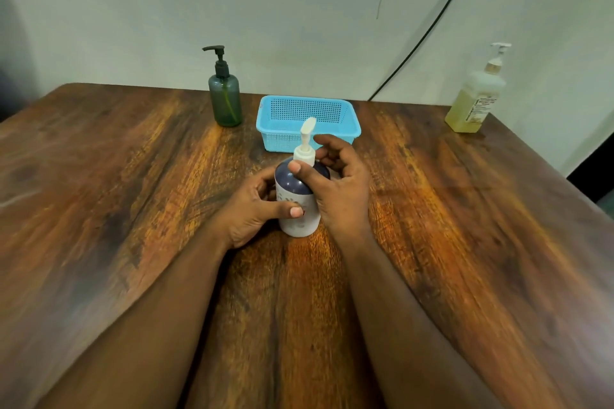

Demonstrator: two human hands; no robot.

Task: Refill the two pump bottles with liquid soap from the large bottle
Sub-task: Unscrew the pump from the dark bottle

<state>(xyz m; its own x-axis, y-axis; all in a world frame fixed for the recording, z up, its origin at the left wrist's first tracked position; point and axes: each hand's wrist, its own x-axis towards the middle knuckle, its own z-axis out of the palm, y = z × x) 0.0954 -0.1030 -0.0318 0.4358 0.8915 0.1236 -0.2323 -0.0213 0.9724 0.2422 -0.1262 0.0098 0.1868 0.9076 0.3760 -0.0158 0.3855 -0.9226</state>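
A dark purple pump bottle (295, 191) with a white label and white pump head stands upright at the table's middle. My left hand (254, 206) wraps around its body from the left. My right hand (335, 183) is at the white pump collar, thumb pressed against it and fingers curled behind. A dark green pump bottle (226, 100) with a black pump stands at the back, left of the basket. The large clear bottle (476, 98) of yellow liquid soap, with a white pump, stands at the far right back.
A light blue perforated plastic basket (345, 123) sits just behind the purple bottle. The wooden table (133, 209) meets a pale wall at the back. A black cable (428, 26) runs down the wall toward the table.
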